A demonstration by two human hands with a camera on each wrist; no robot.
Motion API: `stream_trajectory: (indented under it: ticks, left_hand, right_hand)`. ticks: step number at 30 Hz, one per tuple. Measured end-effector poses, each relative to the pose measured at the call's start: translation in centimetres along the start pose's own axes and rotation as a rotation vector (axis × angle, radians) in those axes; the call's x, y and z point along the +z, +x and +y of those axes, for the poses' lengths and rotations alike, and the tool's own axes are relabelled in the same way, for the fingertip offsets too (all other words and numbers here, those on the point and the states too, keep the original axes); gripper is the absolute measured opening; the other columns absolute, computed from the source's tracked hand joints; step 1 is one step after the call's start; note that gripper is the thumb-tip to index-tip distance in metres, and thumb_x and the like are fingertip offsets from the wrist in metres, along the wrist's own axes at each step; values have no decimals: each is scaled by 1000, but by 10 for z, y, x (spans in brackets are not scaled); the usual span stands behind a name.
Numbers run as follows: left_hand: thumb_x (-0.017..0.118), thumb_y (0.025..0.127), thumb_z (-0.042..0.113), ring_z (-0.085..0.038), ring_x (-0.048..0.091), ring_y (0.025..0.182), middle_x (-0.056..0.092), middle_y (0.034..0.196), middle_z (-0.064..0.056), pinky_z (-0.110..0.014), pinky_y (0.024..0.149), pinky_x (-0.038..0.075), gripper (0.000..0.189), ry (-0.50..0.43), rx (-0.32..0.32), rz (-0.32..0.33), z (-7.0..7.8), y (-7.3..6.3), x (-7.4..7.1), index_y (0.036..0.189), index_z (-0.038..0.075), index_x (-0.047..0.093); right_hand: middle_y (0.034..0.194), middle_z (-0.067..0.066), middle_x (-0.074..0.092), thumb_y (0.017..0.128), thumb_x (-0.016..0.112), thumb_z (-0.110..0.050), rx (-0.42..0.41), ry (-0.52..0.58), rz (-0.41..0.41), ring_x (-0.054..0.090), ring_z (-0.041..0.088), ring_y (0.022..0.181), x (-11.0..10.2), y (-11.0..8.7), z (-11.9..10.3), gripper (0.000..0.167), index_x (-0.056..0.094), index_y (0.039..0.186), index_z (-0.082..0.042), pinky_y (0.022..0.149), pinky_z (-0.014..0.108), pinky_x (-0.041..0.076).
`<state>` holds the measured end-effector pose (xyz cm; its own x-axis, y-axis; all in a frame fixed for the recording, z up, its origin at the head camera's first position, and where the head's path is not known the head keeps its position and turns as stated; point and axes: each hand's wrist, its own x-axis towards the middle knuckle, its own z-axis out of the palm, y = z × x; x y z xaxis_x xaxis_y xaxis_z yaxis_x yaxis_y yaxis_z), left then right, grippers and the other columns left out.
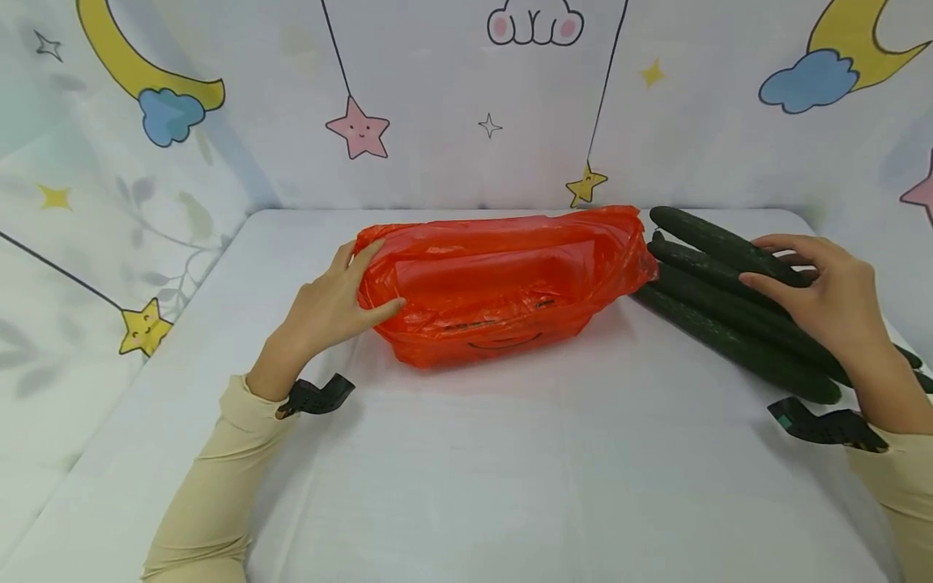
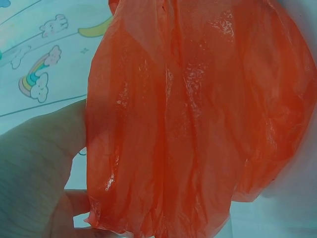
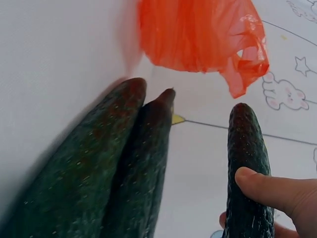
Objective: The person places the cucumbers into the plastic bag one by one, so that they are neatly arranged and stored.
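A red plastic bag lies on the table with its wide mouth facing up. My left hand grips the bag's left end, thumb at the near rim and fingers at the far side; in the left wrist view the bag covers most of those fingers. My right hand holds one dark green cucumber near its right end. In the right wrist view the thumb presses along that cucumber, whose far tip points toward the bag.
Several more cucumbers lie side by side under and beside the right hand, their left ends close to the bag. A white cloth covers the table. Behind it hangs a backdrop printed with stars and moons.
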<state>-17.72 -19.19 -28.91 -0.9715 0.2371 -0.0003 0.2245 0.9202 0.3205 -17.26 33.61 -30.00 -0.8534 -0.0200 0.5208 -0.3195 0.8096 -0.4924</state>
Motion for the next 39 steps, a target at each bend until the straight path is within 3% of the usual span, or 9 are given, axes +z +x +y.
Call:
stream_trajectory:
  ticks: [7,13,23,33,36,39]
  left_hand:
    - [57,90,54,-50,60,104,16,157,-25,-71,91,41,88,-9,-8,-4,-1,0,0,157,13,17]
    - [58,90,53,-47,61,103,17,157,-25,-66,87,47,88,-8,5,-4,-1,2,1,157,13,18]
    - [59,90,51,-47,61,104,17,157,-25,-66,87,47,87,-2,8,-5,-2,2,2,157,14,17]
    - [60,90,52,-44,64,96,18,157,-23,-65,86,48,87,6,15,-1,-1,2,5,157,14,18]
    - [60,90,52,-45,64,98,18,157,-23,-67,88,45,87,6,14,-3,-1,2,6,157,15,18]
    - [60,89,52,-45,64,98,17,157,-23,-67,88,46,87,3,18,-5,-1,2,6,157,15,18]
  right_hand:
    - [103,-44,46,83,77,-7,-23,49,27,43,-22,93,-1,5,-18,43,64,124,-3,79,-2,31]
    - [104,-42,48,82,77,-4,-74,65,34,45,-20,95,1,5,-30,43,66,123,-2,82,0,33]
    - [106,-38,52,79,79,0,-108,101,48,48,-13,98,5,8,-49,44,68,121,-5,83,4,35]
    - [107,-39,54,73,81,6,-218,76,55,45,-16,106,6,9,-73,44,70,115,0,85,6,34]
    - [107,-36,57,71,82,8,-244,103,59,48,-14,105,9,10,-79,46,71,115,-2,86,5,36]
    - [109,-24,66,69,82,9,-264,137,62,51,-11,105,12,13,-83,49,72,115,-4,87,6,39]
